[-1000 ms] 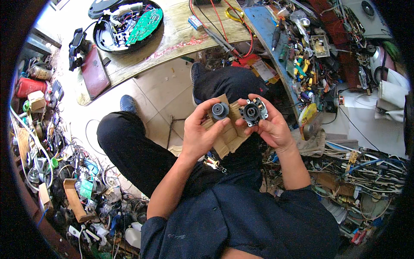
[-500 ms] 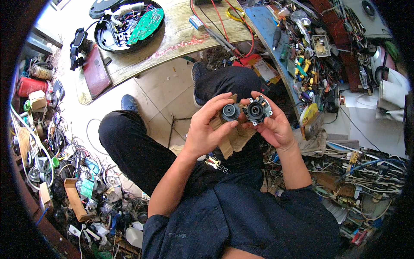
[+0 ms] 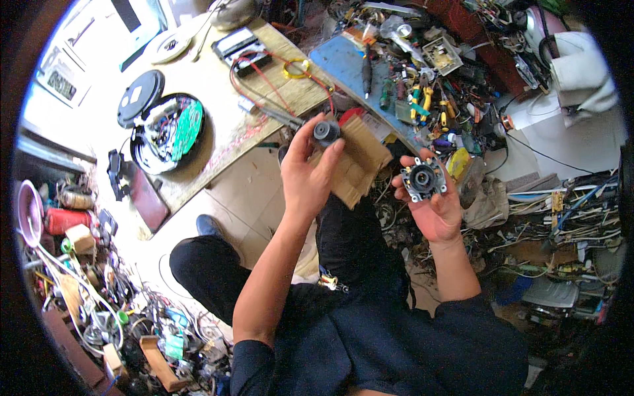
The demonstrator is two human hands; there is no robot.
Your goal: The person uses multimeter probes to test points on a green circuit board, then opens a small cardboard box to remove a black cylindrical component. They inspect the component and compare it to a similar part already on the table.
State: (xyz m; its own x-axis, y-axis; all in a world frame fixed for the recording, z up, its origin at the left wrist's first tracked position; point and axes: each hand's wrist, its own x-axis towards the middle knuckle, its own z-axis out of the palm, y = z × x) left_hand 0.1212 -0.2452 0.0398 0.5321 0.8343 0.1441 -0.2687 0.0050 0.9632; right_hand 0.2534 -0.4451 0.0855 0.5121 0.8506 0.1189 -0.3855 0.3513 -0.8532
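Observation:
My left hand (image 3: 302,173) pinches a round black plastic connector (image 3: 326,133) between thumb and fingers, its ringed face turned up. Off to the right and a little lower, my right hand (image 3: 441,216) grips a round black kettle-type coupler (image 3: 422,179) with metal tabs around its edge and a ringed socket in the middle. The two parts are apart. Beneath and between my hands, a piece of brown cardboard (image 3: 362,158) rests over my right knee.
On the wooden workbench (image 3: 218,158) lie an opened round appliance with a green circuit board (image 3: 187,129), a dark red phone-like slab (image 3: 146,198) and a multimeter (image 3: 242,49). Tools crowd the blue board (image 3: 337,63). Cables and scrap (image 3: 175,323) heap up on both sides.
My hands have moved apart: the left went up and left with its connector, the right stayed to the right with the coupler. The view has shifted, showing more of the bench.

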